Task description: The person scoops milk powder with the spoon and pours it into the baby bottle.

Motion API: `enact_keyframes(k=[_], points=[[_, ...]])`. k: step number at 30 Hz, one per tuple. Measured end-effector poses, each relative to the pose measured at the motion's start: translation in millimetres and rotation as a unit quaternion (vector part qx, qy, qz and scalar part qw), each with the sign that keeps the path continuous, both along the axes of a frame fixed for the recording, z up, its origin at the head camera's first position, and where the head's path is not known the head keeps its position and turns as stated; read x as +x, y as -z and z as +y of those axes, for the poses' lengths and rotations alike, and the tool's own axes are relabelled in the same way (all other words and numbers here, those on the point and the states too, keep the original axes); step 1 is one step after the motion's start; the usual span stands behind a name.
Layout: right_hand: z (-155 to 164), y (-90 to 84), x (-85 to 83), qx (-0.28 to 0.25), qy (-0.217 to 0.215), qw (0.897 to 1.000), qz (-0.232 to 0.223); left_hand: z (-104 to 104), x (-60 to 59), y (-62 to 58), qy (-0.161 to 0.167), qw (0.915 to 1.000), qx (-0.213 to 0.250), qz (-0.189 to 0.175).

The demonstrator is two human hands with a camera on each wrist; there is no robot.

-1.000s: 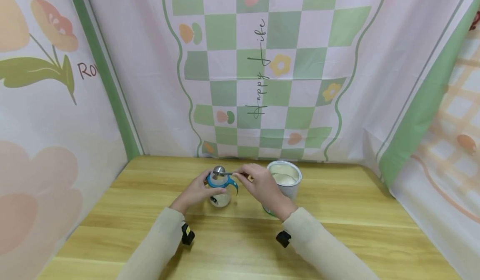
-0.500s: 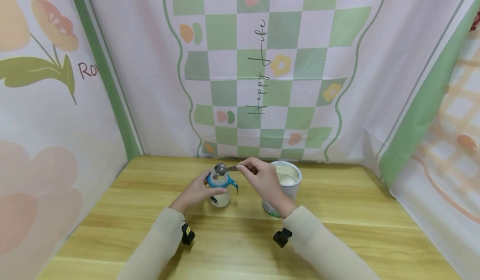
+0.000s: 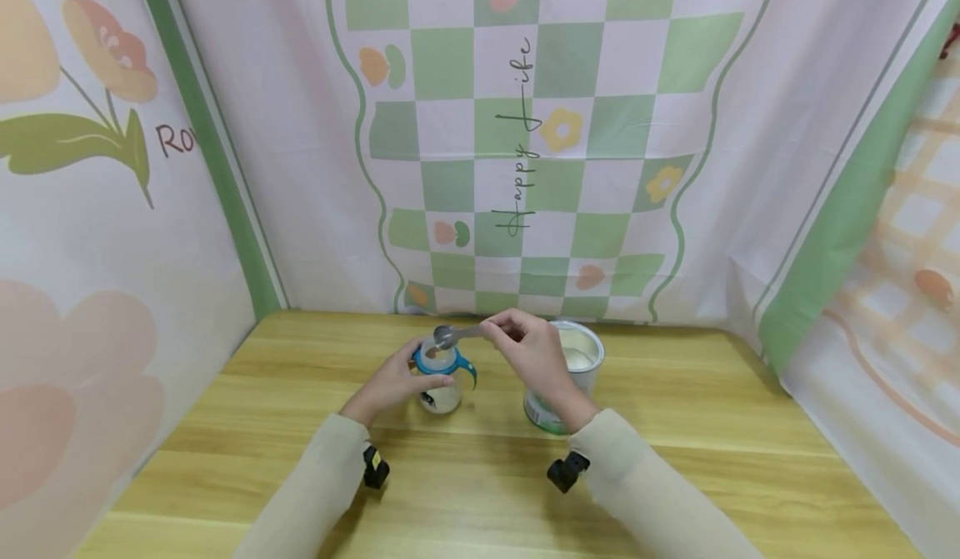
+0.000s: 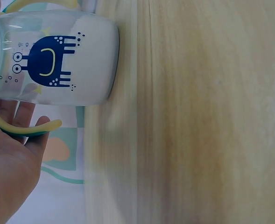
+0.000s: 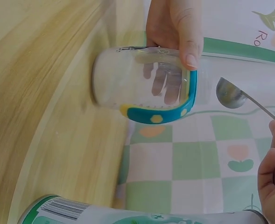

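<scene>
A clear baby bottle (image 3: 441, 398) with blue handles and a dark cartoon print stands upright on the wooden table, whitish contents in its lower part. My left hand (image 3: 392, 386) grips it near the handle ring; in the right wrist view the thumb (image 5: 190, 51) lies along the near side and fingers show through the wall. Just above the bottle's open mouth is a metal measuring spoon (image 3: 445, 336). Its handle is pinched between thumb and fingers of my right hand (image 3: 531, 361). In the right wrist view the spoon's round bowl (image 5: 230, 93) is apart from the bottle mouth.
Partly behind my right hand stands an open can (image 3: 592, 367) of pale powder with a green base. A patterned curtain (image 3: 517, 167) hangs along the table's back edge. The wooden table (image 3: 465, 492) stretches out in front of the bottle and can.
My right hand has risen a little and shifted right, and the spoon's bowl has turned and lifted slightly over the bottle mouth. The left hand and bottle have stayed put.
</scene>
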State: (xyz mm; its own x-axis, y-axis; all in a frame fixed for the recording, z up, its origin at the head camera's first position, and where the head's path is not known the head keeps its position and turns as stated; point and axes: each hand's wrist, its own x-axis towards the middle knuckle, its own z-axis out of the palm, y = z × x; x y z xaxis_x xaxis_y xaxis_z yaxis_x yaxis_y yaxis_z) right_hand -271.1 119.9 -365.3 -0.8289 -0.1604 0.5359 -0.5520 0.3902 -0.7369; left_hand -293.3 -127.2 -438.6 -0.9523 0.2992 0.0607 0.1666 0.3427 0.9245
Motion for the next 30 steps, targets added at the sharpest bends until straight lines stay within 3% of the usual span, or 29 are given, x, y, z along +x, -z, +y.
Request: enact_keyframes(k=[17, 30], points=[[27.0, -12.3, 6.3, -0.013, 0.013, 1.0, -0.016, -0.1, 0.5, -3.2, -0.001, 0.9997, -0.023, 0.009], [62.5, -18.0, 10.6, 0.01, 0.037, 0.999, -0.021, 1.8, 2.0, -11.7, -0.007, 0.9985, -0.048, 0.025]])
